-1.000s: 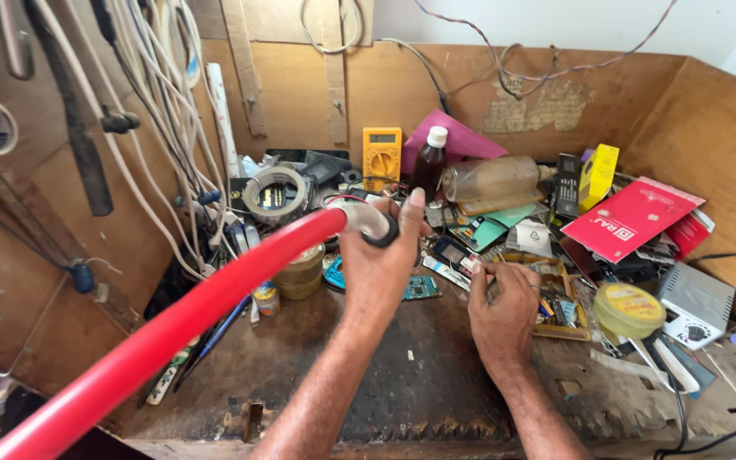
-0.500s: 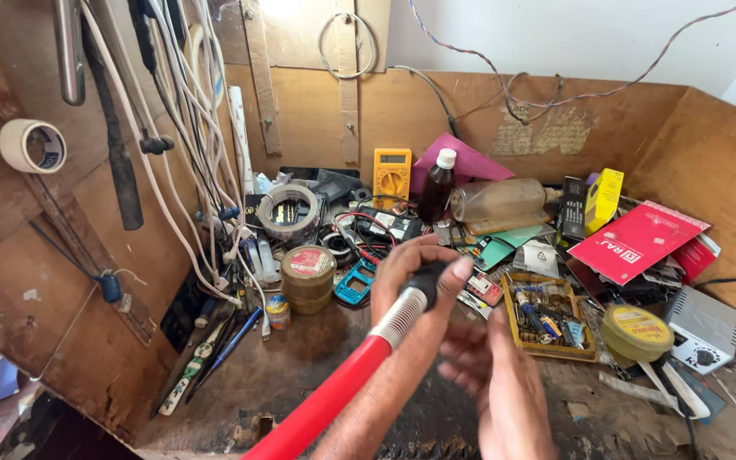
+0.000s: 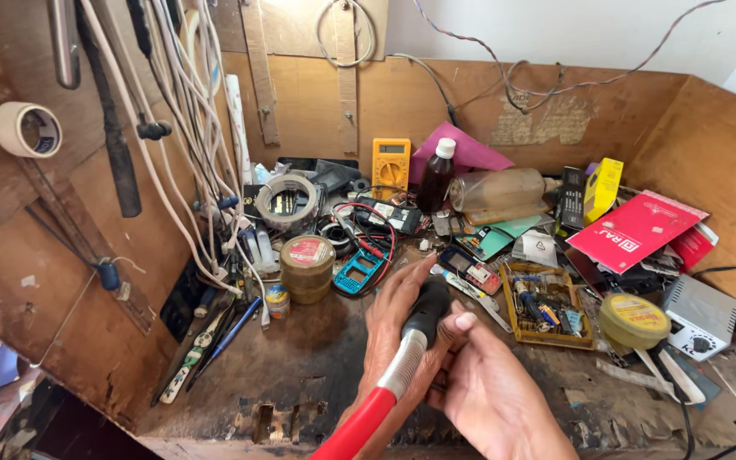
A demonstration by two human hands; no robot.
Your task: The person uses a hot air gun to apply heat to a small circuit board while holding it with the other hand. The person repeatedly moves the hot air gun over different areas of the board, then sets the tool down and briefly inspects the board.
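A long tool with a red shaft (image 3: 353, 430), a silver collar and a black end piece (image 3: 425, 313) slants up from the bottom edge over the dark wooden bench (image 3: 300, 366). My left hand (image 3: 389, 332) lies under and around the shaft near the silver collar. My right hand (image 3: 491, 388) comes in from the lower right, its thumb pressed on the black end piece. Both hands are at the front middle of the bench, just in front of a small blue phone (image 3: 358, 271) and a dark phone (image 3: 468, 268).
Clutter fills the back: a round tin (image 3: 307, 266), tape roll (image 3: 287, 200), yellow multimeter (image 3: 391, 166), brown bottle (image 3: 436, 176), clear bottle (image 3: 497, 189), yellow parts tray (image 3: 545, 304), red packet (image 3: 636, 230), grey box with dial (image 3: 698, 313). White cables (image 3: 182, 128) hang on the left wall.
The red tool has been drawn back toward me and lowered; its end moved from the back clutter to the bench front. My right hand has come onto the black end piece.
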